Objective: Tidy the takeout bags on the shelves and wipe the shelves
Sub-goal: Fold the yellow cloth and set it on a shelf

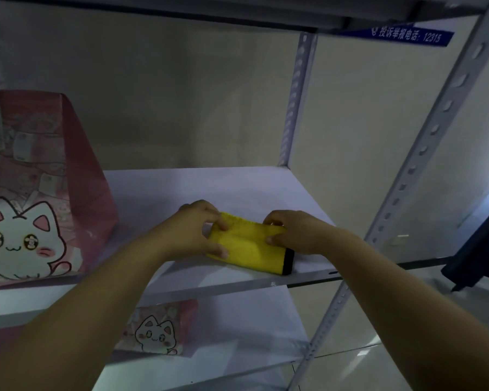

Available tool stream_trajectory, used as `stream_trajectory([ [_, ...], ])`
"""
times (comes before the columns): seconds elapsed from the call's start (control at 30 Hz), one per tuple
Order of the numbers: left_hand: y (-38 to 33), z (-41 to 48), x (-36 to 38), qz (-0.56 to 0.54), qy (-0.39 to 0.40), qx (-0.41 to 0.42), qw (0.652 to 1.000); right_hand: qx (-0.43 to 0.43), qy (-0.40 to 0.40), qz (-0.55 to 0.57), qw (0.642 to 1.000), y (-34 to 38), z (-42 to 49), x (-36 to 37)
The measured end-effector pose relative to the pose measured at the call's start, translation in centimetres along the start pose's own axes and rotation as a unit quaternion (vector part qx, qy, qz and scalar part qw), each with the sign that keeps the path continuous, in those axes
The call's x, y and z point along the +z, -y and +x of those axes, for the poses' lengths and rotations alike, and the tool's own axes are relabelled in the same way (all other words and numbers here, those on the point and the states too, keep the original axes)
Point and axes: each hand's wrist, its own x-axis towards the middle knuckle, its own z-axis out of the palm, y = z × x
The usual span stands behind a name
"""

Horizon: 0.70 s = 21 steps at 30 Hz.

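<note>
Prep for wiping, prob.: gripping yellow cloth (249, 246) w/ both hands on mid shelf board (198, 187), near board's front-right corner, w/ black-trimmed end almost reaching board's front lip (237, 283). Pinching cloth's left end w/ left hand (192, 230), thumb low, fingers curled over top. Pinching upper fold w/ right hand (297, 232), thumb & fingertips closed on fabric. Looking like folding or squaring it into a pad, judging from this alone.

Doing it well: keeping fold edges lined up, pressing flat against board, ending w/ one hand holding a firm pad. Then sweeping from board's back toward front in overlapping passes, not letting cloth slip off lip.

Room: seeing open white surface across board's middle & back, so sweeping freely there. Noting big pink cat bag (40, 193) at board's left end, well apart from cloth; shifting it or wiping round it. Minding perforated back post (297, 100) at board's back-right corner & front post (424, 153) at front-right; watching knuckles near both. Keeping lifts low under upper shelf (181, 4) above board. Leaving smaller cat bag (158, 328), one level below board, for later.
</note>
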Motion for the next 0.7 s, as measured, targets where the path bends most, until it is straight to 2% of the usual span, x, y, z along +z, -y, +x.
stream_trajectory([
  [0.13,-1.3,1.6,1.5,0.073,-0.099,-0.037,0.992,0.071,-0.036,0.012,0.997,-1.1,-1.0,-0.3],
  [0.2,-2.4,2.1,2.5,0.050,-0.133,-0.049,0.989,0.107,-0.060,-0.001,0.992,-1.5,-1.5,-0.4],
  [0.37,-5.7,2.0,5.2,-0.091,-0.072,-0.003,0.993,0.157,-0.119,-0.051,0.979,-1.8,-2.7,0.0],
  [0.53,-7.1,2.5,6.5,-0.072,-0.046,0.029,0.996,0.171,-0.101,-0.140,0.970,-2.0,-3.8,0.8],
  [0.7,-8.2,2.7,7.4,-0.048,-0.027,0.058,0.997,0.207,-0.079,-0.179,0.959,-2.3,-4.9,0.0],
])
